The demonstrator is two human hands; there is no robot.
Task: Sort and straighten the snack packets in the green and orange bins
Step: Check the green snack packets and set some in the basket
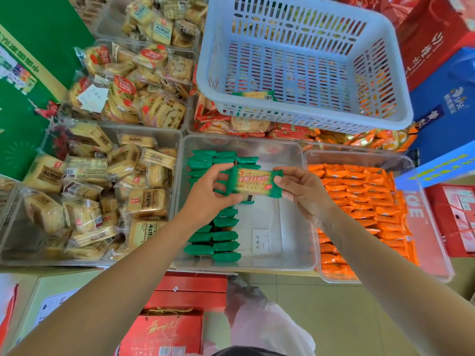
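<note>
Both hands — left hand (205, 191), right hand (300, 191) — pinch the ends of a green cracker packet (254, 182) above the clear bin's (305, 201) bare right half, beside the green stacks (216, 227).

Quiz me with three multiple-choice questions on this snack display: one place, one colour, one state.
1. The slotted basket sits: A on the floor; B atop the back bins; C on a wall hook.
2. Packets right of the green bin are: A orange; B purple; C black.
3. The face-up green packet is: A held by both hands; B lying in the basket; C on the floor.
Answers: B, it rests on the back bins; A, orange packets fill that bin; A, left hand and right hand pinch its ends.
</note>
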